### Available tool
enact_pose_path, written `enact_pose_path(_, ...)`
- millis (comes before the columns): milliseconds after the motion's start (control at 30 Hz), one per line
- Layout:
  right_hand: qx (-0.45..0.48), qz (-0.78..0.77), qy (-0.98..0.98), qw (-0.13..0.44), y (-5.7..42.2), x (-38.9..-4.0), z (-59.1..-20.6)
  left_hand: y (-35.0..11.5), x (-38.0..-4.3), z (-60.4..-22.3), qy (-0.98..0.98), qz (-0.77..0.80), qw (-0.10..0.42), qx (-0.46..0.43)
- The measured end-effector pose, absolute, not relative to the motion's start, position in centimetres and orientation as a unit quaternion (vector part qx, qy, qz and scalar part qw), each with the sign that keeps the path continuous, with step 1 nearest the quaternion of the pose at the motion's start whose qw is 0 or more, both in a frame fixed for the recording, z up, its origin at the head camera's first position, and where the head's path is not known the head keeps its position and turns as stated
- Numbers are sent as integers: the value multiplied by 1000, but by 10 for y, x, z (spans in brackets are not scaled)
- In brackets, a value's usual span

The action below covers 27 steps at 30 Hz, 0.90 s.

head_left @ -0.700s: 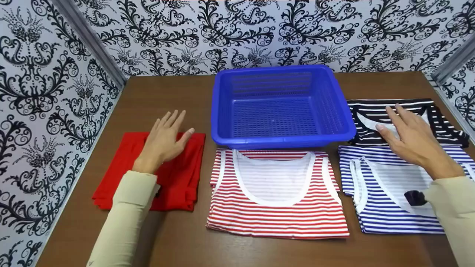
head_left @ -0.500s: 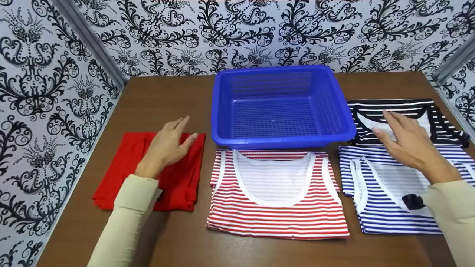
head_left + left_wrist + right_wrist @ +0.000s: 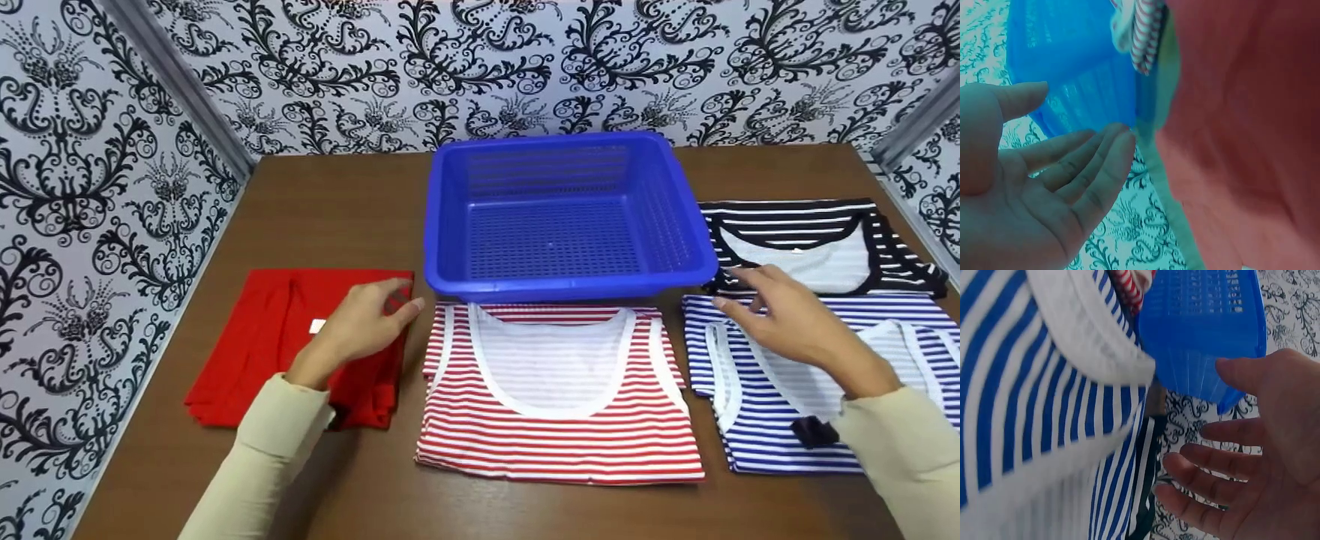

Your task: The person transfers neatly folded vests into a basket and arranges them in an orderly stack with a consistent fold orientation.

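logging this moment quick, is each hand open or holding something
Left hand: open, holding nothing, over the red garment.
Right hand: open, holding nothing, over the blue-striped top.

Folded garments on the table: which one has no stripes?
The plain red garment, farthest left, unlike the red-striped top, blue-striped top and black-striped top.

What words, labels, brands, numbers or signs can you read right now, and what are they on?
No readable text in any view.
White label on the folded red garment: too small to read.
Tiny white patch, possibly a tag, at the neck of the black-and-white striped top: too small to read.
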State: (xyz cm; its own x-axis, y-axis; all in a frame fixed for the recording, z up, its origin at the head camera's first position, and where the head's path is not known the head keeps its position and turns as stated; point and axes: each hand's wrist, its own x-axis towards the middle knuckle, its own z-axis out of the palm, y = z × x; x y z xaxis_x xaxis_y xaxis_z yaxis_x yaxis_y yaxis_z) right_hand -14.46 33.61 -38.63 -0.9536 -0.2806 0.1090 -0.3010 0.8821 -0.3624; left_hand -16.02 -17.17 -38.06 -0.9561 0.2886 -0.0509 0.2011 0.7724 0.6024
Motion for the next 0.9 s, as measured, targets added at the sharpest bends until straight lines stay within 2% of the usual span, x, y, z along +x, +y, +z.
enact_pose_path(500, 150, 230, -962, -17, 304, -133, -395, -159, -143, -391, 898, 396, 186, 38)
enact_pose_path(833, 115, 250, -960, -47, 286, -126, -394, -150, -135, -395, 892, 399, 211, 4)
enact_pose_path(900, 103, 266, -956, -74, 282, -124, -393, -148, -134, -395, 893, 396, 214, 1)
